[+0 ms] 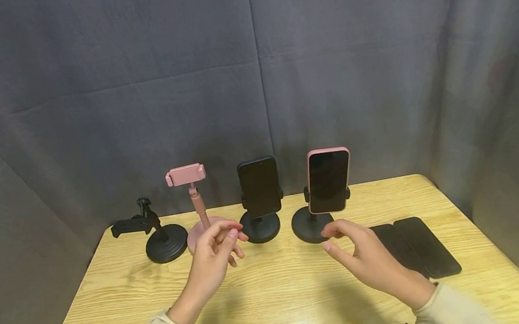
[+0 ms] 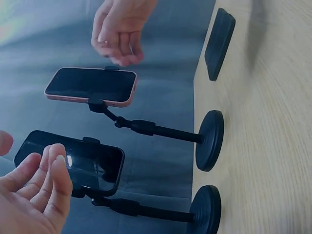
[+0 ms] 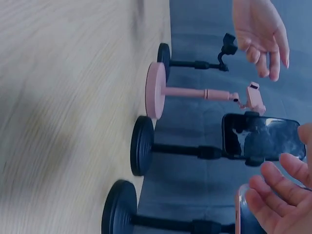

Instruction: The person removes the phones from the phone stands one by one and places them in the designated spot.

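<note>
Step in hand: seating phones in stands, it seems; the pink-edged phone [image 1: 330, 180] and the black-edged phone [image 1: 259, 187] are both mounted, and two holders have none.
Next move calls for: in my judgement, fingers closing on the long edges of one of the loose phones [image 1: 426, 246], then lifting it level with a holder.
Pink-edged phone: upright, leaning slightly, screen dark, gripped at its sides by a black stand [image 1: 312, 225] near the far edge of the tabletop [image 1: 265, 300].
Black-edged phone: also upright and dark-screened, in a similar stand to the left.
Right hand [image 1: 366, 256]: before the pink-edged phone's stand, fingers part-curved, thumb apart — holding nothing.
Left hand [image 1: 210, 261]: before the pink stand [image 1: 199, 206], fingers loosely bent, nothing held.
Loose phones: flat and dark, side by side towards the right edge.
Holders without phones: the pink stand, and a black one [image 1: 167, 243] by the far left corner — its clamp turned leftward.
Backdrop: grey curtain [image 1: 139, 117] beyond the far edge.
</note>
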`<state>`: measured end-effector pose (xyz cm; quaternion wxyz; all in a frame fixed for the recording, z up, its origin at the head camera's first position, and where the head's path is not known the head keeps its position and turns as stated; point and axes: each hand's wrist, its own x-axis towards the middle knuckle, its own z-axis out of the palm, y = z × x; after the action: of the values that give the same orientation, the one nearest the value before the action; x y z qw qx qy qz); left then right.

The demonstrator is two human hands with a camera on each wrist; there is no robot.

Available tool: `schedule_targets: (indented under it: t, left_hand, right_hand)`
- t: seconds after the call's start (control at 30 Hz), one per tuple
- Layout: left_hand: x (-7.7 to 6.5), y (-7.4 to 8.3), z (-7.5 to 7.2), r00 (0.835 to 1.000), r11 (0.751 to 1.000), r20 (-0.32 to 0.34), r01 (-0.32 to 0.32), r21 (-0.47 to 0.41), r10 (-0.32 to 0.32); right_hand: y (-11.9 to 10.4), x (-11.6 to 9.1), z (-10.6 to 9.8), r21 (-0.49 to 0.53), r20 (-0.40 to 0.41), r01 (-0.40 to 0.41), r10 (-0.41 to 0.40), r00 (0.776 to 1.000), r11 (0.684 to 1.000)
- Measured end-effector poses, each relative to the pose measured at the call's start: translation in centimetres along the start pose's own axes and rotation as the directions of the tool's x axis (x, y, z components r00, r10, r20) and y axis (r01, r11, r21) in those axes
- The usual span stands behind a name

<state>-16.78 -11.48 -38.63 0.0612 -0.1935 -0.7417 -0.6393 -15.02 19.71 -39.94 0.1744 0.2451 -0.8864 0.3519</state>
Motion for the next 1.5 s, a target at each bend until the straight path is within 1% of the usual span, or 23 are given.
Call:
schedule_targets:
  t: [0.1,0.3,0.4,0.5,0.63,0.73,0.87,0.97,1.1,1.17,1.23,1.4,1.5]
  left_hand:
    - [0.1,-0.3,0.3,1.0,1.0,-0.002,0.013,0.001,-0.013]
    - [0.3,-0.9,0.7,0.999,0.999,0.008,0.04,-0.011,-0.04]
    - [0.4,-1.3,0.8,0.998,0.998,0.007,0.055,-0.005,-0.055]
    - [0.6,-1.6,0.9,0.997,0.997,-0.009,0.081,0.004,-0.081]
    - [0.9,-1.9,1.1,0.991,0.992,-0.04,0.127,0.005,-0.126]
    - [1.3,-2.3,1.2,0.99,0.992,-0.057,0.129,0.003,-0.129]
    - [2.0,-2.7,1.1,0.989,0.993,-0.08,0.122,0.003,-0.121]
    - [2.4,-2.9,1.0,0.988,0.992,-0.097,0.125,0.01,-0.123]
    - [2.9,-3.2,0.9,0.986,0.992,-0.117,0.125,0.03,-0.12]
    - [3.2,-3.4,0.8,0.985,0.991,-0.126,0.127,0.036,-0.121]
    - [3.5,-3.6,0.8,0.984,0.991,-0.135,0.127,0.041,-0.12]
    - [4.0,-3.9,0.7,0.981,0.992,-0.154,0.122,0.039,-0.114]
    - [4.2,-4.0,0.6,0.98,0.992,-0.163,0.122,0.037,-0.114]
  right_hand:
    - [-0.4,0.1,0.8,0.047,0.011,-0.008,0.008,1.0,0.999]
    - [-1.1,0.5,2.1,0.104,0.06,-0.073,0.067,0.996,0.992]
    - [-1.3,0.9,2.7,0.137,0.082,-0.094,0.084,0.993,0.986]
    - [-1.5,1.3,3.2,0.17,0.095,-0.12,0.105,0.99,0.978]
    - [-1.7,1.9,3.8,0.219,0.106,-0.177,0.156,0.982,0.96]
    - [-1.8,2.4,4.2,0.266,0.112,-0.224,0.201,0.973,0.937]
    - [-1.6,2.9,4.8,0.307,0.1,-0.248,0.228,0.969,0.919]
    - [-1.5,3.4,5.2,0.322,0.093,-0.258,0.241,0.966,0.911]
    - [-1.5,4.0,5.7,0.348,0.119,-0.288,0.263,0.957,0.892]
    - [-1.6,4.3,5.8,0.366,0.13,-0.292,0.262,0.956,0.883]
    - [-1.7,4.6,6.0,0.373,0.13,-0.289,0.259,0.957,0.882]
    - [-1.9,5.0,6.3,0.363,0.093,-0.254,0.236,0.967,0.896]
    - [-2.0,5.2,6.5,0.363,0.074,-0.242,0.231,0.97,0.9]
